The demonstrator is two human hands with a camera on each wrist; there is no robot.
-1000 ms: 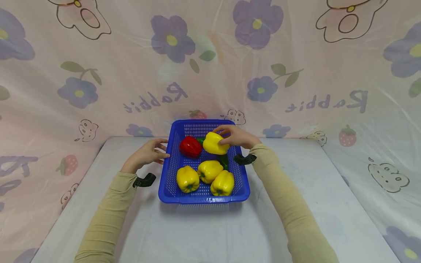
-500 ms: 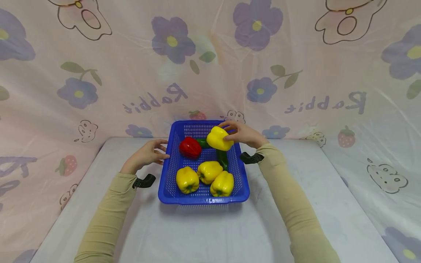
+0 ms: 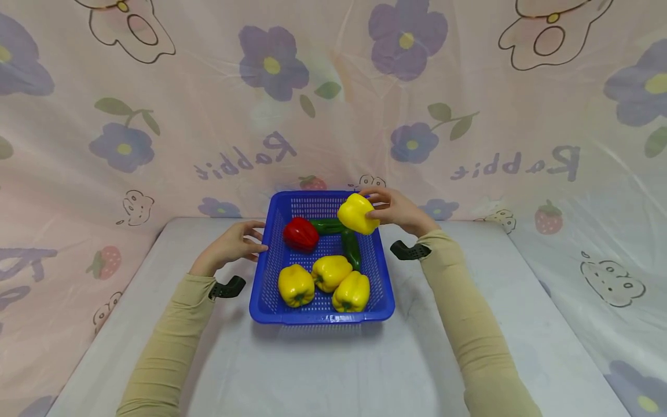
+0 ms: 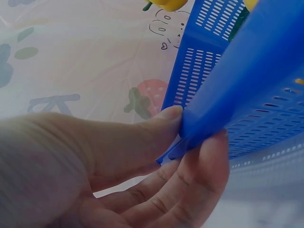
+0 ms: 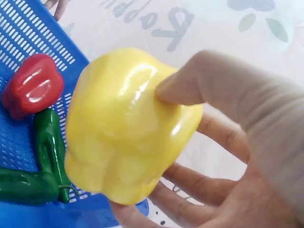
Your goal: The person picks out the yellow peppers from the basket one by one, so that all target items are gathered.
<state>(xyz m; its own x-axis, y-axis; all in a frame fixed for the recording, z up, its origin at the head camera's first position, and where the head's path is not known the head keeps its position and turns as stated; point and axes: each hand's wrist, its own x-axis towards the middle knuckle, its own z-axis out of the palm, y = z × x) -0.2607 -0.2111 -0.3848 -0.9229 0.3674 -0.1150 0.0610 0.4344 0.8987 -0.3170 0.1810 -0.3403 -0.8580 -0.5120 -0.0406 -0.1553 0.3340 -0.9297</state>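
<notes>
In the head view a blue plastic basket [image 3: 320,318] stands on the table, holding bell peppers and long green vegetables. At its left rim, my left hand [image 3: 229,246] pinches the edge between thumb and fingers, as the left wrist view shows up close. My right hand [image 3: 400,211] grips a yellow bell pepper [image 3: 356,214] above the basket's back right corner. In the right wrist view the thumb presses on one side of this pepper [image 5: 126,123], and the other fingers reach behind and below it.
Inside the basket, a red bell pepper [image 3: 300,234] lies back left, near two long green vegetables [image 3: 351,250]. Several yellow bell peppers [image 3: 296,285] sit toward the front. Behind the white-covered table [image 3: 323,370] hangs a printed curtain [image 3: 333,133].
My right hand has carried the yellow bell pepper up, back and to the right, uncovering more of the green vegetables below. The left hand has stayed at the basket's rim.
</notes>
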